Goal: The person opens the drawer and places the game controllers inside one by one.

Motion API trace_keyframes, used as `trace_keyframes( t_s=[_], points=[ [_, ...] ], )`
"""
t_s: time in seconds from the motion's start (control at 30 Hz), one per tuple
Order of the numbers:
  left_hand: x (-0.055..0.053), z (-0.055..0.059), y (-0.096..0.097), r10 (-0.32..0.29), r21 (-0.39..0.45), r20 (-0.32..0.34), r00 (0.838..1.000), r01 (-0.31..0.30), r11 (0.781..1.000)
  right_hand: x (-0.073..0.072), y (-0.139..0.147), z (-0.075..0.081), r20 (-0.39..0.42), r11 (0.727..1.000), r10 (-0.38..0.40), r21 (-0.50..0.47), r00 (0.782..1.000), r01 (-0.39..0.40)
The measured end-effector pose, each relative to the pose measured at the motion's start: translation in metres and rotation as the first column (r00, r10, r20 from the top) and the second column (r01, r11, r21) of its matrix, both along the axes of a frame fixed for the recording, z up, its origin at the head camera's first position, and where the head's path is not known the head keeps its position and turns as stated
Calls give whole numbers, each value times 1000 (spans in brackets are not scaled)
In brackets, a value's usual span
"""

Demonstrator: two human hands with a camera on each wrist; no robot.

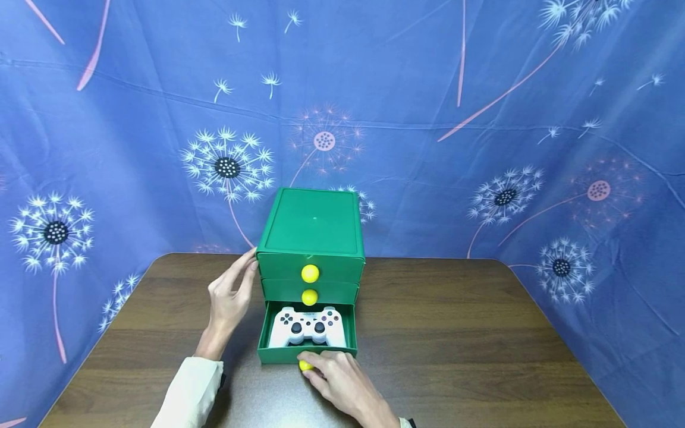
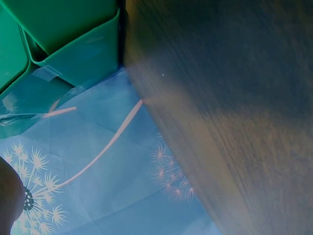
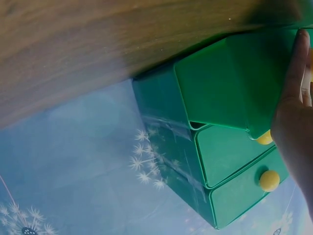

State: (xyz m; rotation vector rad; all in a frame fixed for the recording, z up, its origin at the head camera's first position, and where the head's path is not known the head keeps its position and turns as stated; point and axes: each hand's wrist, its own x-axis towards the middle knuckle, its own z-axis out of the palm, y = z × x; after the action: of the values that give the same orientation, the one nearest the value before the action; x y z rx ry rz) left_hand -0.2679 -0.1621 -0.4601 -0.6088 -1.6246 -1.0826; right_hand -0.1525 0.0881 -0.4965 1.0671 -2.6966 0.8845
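A green drawer unit [image 1: 314, 223] with yellow round knobs stands on the table. Its bottom drawer [image 1: 278, 355] is pulled out, and a white game controller [image 1: 307, 327] lies inside it. With thumb and fingers my right hand [image 1: 342, 380] pinches the yellow knob [image 1: 306, 365] of that drawer. My left hand [image 1: 229, 297] touches the unit's upper left side with its fingertips, fingers fairly straight. In the right wrist view the drawer [image 3: 230, 83] juts out past the two closed ones, beside the right hand [image 3: 296, 112]. Only a dark bit of the left hand [image 2: 9, 196] shows in the left wrist view.
The upper drawers, with yellow knobs [image 1: 310, 273], sit closed above the pulled-out one. Brown wooden table [image 1: 455, 345] extends to both sides of the unit. Behind it hangs a blue cloth [image 1: 407, 77] with dandelion prints.
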Motion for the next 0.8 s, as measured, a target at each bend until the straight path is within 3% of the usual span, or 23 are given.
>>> trace_keyframes(
  t_s=[0.8],
  points=[
    [3, 2, 0, 2, -3, 5, 1000, -2, 1000, -7, 0, -1, -8, 1000, -11, -10, 1000, 11]
  ],
)
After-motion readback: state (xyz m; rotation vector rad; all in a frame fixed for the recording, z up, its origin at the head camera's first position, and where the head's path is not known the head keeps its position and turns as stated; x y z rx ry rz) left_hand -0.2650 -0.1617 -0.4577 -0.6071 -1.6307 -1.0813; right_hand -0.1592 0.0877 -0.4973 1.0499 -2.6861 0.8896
